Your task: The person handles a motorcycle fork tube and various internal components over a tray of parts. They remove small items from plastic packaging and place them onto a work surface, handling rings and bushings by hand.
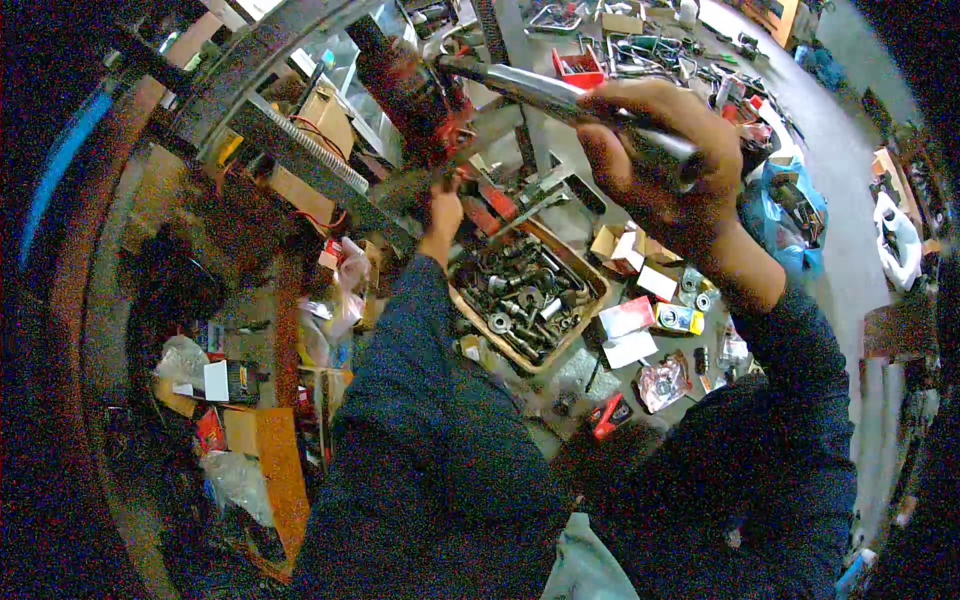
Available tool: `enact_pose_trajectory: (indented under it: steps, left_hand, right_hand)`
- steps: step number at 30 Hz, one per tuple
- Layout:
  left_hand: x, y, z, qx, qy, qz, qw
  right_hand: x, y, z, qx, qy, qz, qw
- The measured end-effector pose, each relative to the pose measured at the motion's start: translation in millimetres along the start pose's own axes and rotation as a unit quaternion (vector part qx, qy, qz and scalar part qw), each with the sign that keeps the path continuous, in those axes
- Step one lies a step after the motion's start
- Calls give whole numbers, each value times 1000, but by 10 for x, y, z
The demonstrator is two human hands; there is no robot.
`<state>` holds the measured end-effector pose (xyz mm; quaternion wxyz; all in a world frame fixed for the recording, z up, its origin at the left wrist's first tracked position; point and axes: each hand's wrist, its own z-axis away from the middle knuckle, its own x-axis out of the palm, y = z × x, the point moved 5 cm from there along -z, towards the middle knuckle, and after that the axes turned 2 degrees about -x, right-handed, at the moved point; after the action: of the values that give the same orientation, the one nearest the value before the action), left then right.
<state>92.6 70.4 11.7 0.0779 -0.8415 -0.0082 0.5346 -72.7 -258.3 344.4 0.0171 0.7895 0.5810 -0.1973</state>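
My right hand point(690, 150) is raised at the upper right, with its fingers wrapped round a shiny metal pipe point(525, 84). The pipe slants up and left, its far end beside a dark red greasy mechanism point(430, 110) mounted in a metal frame. Further left and lower, my left hand point(442, 218) reaches up to the underside of that mechanism. Its fingers look closed at a dim, blurred spot, and what they grip cannot be made out. Just below and right of this hand, a rimmed tray point(488, 336) holds several loose metal parts point(525, 300).
A metal beam with a long spring point(310, 150) crosses the upper left. Small boxes point(628, 318) and bagged parts point(663, 382) lie right of the tray. A blue plastic bag point(800, 215) and a red bin point(578, 68) stand farther back. An orange-brown panel point(283, 480) is at lower left.
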Motion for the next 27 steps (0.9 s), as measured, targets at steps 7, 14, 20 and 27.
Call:
enact_pose_trajectory:
  steps: [7, 14, 20, 27]
  left_hand:
    - [29, 82, -60, -186, -90, 338, 918]
    - [-575, 176, 293, -404, -237, 673, 573]
    - [-1053, 299, 660, 230, -314, 208, 897]
    - [-2321, 735, 1287, -13, -516, 241, 822]
  right_hand:
    - [116, 375, 724, 127, -42, -57, 989]
    - [1236, 1532, 2489, 235, -498, -61, 833]
    - [2522, 1696, 3808, 230, -554, -129, 789]
    - [3344, 2437, 4313, 143, -225, 215, 940]
